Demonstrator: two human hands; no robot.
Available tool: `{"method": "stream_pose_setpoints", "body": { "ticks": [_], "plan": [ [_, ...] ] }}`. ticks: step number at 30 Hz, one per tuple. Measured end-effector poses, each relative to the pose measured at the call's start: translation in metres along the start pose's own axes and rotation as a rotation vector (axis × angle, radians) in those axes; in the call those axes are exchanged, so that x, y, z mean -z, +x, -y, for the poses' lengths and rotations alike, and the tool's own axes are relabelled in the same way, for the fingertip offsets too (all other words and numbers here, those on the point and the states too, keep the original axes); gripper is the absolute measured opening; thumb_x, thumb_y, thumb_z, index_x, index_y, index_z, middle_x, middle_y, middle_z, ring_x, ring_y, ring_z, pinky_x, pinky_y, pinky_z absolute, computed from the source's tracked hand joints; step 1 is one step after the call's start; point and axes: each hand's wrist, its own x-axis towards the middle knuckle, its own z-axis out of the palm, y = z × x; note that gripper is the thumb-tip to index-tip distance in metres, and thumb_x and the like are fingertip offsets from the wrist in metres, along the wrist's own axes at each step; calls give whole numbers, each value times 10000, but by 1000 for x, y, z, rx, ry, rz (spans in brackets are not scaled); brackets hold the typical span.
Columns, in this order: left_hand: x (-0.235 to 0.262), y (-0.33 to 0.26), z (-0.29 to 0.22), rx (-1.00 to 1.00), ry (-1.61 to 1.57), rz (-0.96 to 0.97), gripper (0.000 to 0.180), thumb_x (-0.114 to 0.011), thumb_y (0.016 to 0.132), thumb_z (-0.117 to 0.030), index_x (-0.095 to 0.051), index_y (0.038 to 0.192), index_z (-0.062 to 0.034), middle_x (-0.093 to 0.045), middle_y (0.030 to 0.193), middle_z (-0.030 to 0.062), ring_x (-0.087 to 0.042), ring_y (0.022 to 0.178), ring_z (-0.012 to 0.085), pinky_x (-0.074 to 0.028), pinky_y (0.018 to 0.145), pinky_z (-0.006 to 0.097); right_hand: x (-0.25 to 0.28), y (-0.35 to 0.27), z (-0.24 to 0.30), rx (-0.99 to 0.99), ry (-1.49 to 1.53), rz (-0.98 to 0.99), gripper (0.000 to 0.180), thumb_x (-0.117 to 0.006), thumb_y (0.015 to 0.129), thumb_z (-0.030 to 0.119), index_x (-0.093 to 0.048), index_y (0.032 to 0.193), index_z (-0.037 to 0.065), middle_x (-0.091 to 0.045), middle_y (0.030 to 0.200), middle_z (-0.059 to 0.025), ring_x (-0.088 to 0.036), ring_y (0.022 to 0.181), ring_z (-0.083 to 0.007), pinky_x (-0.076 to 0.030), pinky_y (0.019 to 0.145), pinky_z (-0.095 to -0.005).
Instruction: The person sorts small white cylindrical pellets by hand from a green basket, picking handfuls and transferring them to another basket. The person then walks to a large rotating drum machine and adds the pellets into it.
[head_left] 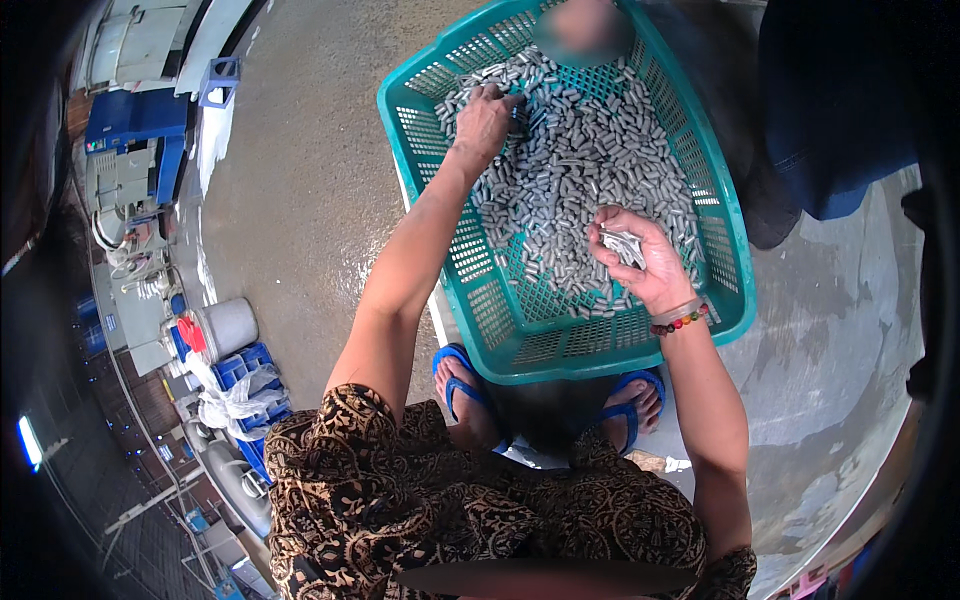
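Covering most of the green basket (pixel 560 365): grey cylinders (pixel 575 150)

Head view: toward its far-left corner, the left hand (pixel 483 125) dips among them, grip hidden; apart, toward the near-right corner, the right hand (pixel 655 262) curls round several. Blue sandals (pixel 455 352) show by the near edge.

Teal perforated plastic basket (pixel 545 345); small grey cylinders (pixel 560 185) heaped over its base, mesh showing through gaps. Left hand (pixel 485 122), fingers bent, at pile's upper left. Right hand (pixel 645 258) cupped round several cylinders; beaded bracelet (pixel 680 320) at wrist. Wet floor (pixel 300 150) left of basket.
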Motion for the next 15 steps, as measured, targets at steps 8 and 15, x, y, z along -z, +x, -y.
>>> {"method": "stream_pose_setpoints", "body": {
  "ticks": [8, 15],
  "plan": [
    [5, -17, -6, 48, 83, 86, 298, -617, 772, -247, -542, 925, -4, -490, 980, 149, -490, 1007, 304, -489, 754, 397, 3, 5, -2, 11, 88, -88, 152, -543, 783, 84, -530, 910, 3, -543, 778, -95, -477, 556, -124, -250, 319, -160],
    [27, -14, -3, 332, -425, -31, 208, -602, 765, -115, -494, 888, 15, -583, 733, 144, -619, 639, 252, -510, 586, 329, 5, 4, -2, 23, 70, -77, 137, -544, 785, 95, -532, 892, 11, -531, 766, -87, -473, 573, -123, -245, 324, -158]
  ]
}}
